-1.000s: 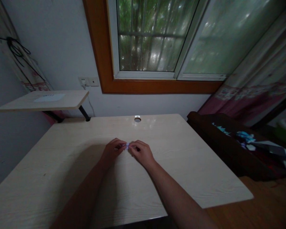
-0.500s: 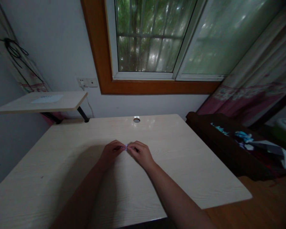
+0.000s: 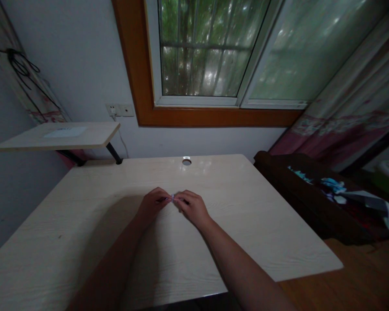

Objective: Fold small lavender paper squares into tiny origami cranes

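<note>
Over the middle of the pale wood desk (image 3: 246,224), my left hand (image 3: 152,205) and my right hand (image 3: 192,205) meet fingertip to fingertip. Between them is a tiny pale purple piece (image 3: 172,197), too small and too covered by fingers to name. Thumb and forefinger of each hand are closed in a pinch on it, the left hand from its left side and the right hand from its right. Most of the piece is hidden.
A raised shelf (image 3: 100,136) on black legs, with a paper (image 3: 66,131) on it, stands at the back left. A round cable hole (image 3: 186,161) is near the desk's back edge. Dark furniture (image 3: 278,172) with cloth and papers stands to the right.
Both hands keep their pinch on the small purple piece in nearly the same place. The view has shifted very slightly.
</note>
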Available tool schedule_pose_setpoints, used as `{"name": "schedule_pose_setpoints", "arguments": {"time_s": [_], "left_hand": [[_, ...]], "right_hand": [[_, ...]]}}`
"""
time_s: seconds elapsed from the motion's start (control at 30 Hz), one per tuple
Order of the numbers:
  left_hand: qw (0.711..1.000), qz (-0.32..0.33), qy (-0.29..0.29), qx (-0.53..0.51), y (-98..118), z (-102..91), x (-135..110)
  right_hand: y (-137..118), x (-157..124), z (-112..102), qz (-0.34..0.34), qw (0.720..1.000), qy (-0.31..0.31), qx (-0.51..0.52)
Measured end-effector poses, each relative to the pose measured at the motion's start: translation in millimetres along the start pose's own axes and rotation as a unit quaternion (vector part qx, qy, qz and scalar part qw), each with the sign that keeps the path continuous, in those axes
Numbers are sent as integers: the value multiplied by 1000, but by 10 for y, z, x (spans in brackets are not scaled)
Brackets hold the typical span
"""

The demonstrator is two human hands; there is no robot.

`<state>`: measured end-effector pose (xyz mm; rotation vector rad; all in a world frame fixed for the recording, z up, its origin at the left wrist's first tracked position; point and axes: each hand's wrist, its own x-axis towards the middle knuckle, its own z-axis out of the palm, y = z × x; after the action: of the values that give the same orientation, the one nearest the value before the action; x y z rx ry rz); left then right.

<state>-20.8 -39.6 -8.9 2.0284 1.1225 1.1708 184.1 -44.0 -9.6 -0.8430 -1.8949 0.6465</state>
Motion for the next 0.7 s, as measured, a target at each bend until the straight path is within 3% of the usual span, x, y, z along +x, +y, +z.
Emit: {"name": "schedule_pose_setpoints", "arguments": {"time_s": [0.7], "left_hand": [[999, -36, 10, 16, 58, -22, 25]], "right_hand": [[8, 3, 15, 15, 1000, -4, 5]]}}
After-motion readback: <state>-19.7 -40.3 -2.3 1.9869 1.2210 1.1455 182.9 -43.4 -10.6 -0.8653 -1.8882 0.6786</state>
